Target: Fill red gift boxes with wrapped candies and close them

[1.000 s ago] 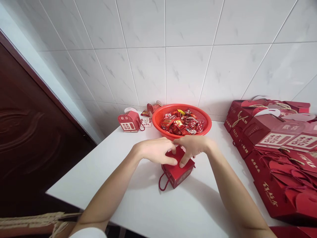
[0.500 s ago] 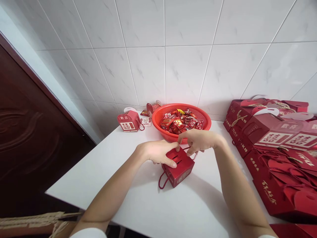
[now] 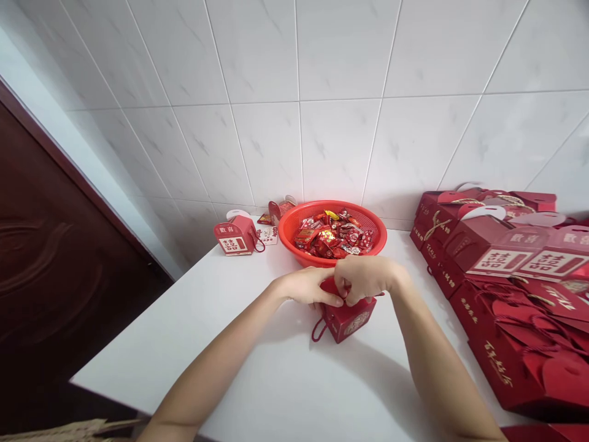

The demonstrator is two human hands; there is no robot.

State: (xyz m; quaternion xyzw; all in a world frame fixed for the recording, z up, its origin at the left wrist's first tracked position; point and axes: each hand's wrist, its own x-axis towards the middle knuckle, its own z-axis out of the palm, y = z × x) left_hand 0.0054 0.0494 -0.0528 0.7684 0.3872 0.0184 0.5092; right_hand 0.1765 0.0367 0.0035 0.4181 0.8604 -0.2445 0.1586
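A small red gift box (image 3: 353, 324) with a gold print on its side stands on the white table in front of me. A dark red cord loop hangs from its left side. My left hand (image 3: 310, 287) grips the box from the left, thumb lying on its top and the other fingers mostly hidden. My right hand (image 3: 367, 280) has its fingers curled down onto the top of the box, close to my left thumb. Those fingers cover part of the lid, so any cord between them is hidden. Just behind both hands is a red plastic basket (image 3: 286, 241) of wrapped sweets (image 3: 334, 236).
A pink-red box (image 3: 237, 236) with a white label stands at the back left, near a card (image 3: 267, 235) and another small box (image 3: 277, 212). Stacked red boxes (image 3: 488, 344) line the right side of the table (image 3: 221, 344). A tiled wall (image 3: 262, 141) rises behind.
My right hand has moved from the box's back edge onto its top, fingers more curled. The box sits slightly further right in view, and the camera has tilted a little.
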